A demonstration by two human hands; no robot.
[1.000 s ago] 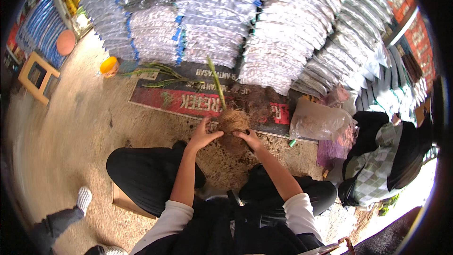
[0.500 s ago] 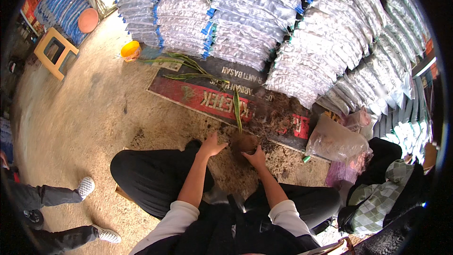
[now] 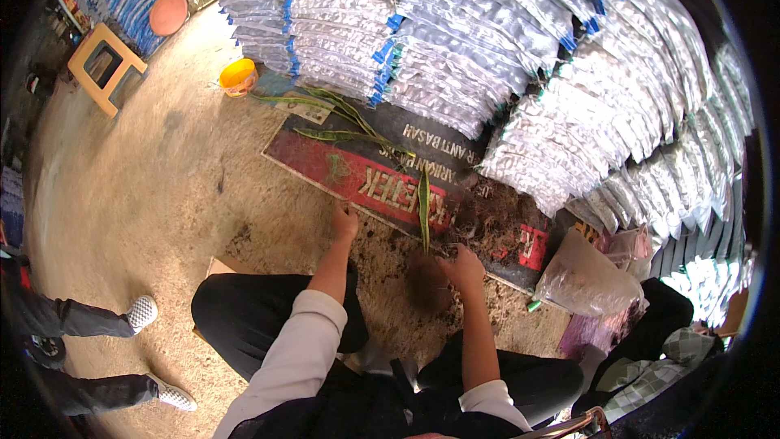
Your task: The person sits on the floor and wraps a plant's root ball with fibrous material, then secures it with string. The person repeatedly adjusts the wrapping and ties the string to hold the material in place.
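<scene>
The dark and red printed board (image 3: pixel 313 158) lies slantwise on the ground before me. At its near edge my left hand (image 3: pixel 346 221) is closed, fingers curled on the edge. Farther right, my right hand (image 3: pixel 463 267) is also closed at that edge, beside the brown pot-like clump (image 3: pixel 428 286); its fingertips are partly hidden. The clump is blurred, so I cannot tell whether it is a pot or a bare root ball. One long green leaf with yellow margins (image 3: pixel 423 207) rises from it. More such leaves (image 3: pixel 349 118) lie on the board's far left part.
Dark loose soil and fibres (image 3: pixel 504 215) cover the board's right part. A cloudy plastic bag (image 3: pixel 589 276) stands at right, near a seated person. Stacked clear packs (image 3: pixel 341 32) line the back. A yellow tub (image 3: pixel 238 78), a stool (image 3: pixel 106 69) and another person's shoes (image 3: pixel 144 315) are leftward.
My left hand has gone from open beside the clump to the board's near edge. My right hand has shifted from the clump's side to the board edge. The view has tilted slightly.
</scene>
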